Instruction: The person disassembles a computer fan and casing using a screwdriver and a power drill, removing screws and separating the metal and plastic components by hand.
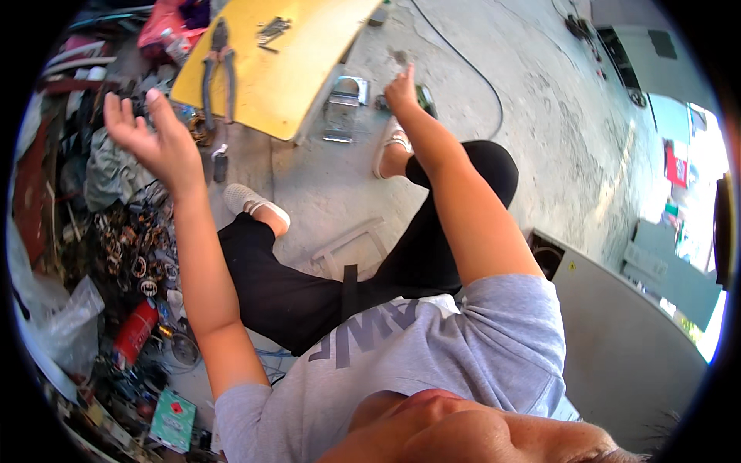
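My left hand is raised in the air with its fingers spread and nothing in it. It is nearest to the pliers, which have dark handles and lie on a yellow board. A small heap of metal pieces, perhaps bolts, sits farther back on the board. To the right of the board, my right hand points forward with its index finger stretched out; its other fingers look curled, and no object shows in it. Close by on the floor are a shiny metal bracket and a green object.
Piled scrap and small metal parts fill the left side, with a red cylinder and a green box. A dark cable runs over the concrete floor. At the right stands a pale panel. A flat frame lies between my legs.
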`<state>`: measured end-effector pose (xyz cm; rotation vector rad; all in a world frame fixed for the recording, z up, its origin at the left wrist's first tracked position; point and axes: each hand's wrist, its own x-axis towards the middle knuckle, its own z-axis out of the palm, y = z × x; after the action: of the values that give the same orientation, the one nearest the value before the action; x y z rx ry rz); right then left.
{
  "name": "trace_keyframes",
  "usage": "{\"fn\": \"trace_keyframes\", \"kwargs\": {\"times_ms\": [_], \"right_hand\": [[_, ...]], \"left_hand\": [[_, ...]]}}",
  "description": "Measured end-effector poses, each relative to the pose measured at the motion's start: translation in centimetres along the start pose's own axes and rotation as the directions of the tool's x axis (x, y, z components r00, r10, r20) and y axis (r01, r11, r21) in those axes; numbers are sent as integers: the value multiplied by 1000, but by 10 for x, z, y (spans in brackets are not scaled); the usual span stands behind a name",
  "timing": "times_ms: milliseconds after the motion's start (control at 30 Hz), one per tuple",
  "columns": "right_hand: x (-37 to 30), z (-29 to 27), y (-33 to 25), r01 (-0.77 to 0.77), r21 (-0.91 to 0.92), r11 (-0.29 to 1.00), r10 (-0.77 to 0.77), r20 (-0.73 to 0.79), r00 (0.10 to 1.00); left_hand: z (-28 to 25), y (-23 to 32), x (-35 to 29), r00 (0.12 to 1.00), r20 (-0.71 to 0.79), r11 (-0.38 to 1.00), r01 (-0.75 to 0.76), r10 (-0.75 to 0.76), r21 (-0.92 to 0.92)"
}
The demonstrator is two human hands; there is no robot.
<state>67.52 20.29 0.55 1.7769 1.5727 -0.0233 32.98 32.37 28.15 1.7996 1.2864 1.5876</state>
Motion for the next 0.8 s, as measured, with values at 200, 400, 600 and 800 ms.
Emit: {"fn": "trace_keyframes", "kwargs": {"times_ms": [200, 400, 600, 800], "right_hand": [[-5, 40, -54, 188, -436, 880, -149, 124, 981], [-30, 29, -114, 408, -265, 874, -366, 195, 910], [-24, -11, -145, 670, 14, 742, -658, 208, 724], [29, -32, -32, 509, 413, 755, -619, 194, 761]], "left_hand": [[33, 42, -42, 922, 293, 961, -202, 252, -189], [74, 96, -139, 574, 795, 922, 167, 199, -351], [93, 32, -164, 386, 911, 973, -111, -144, 200], [53, 9, -156, 68, 975, 949, -224, -212, 222]]}}
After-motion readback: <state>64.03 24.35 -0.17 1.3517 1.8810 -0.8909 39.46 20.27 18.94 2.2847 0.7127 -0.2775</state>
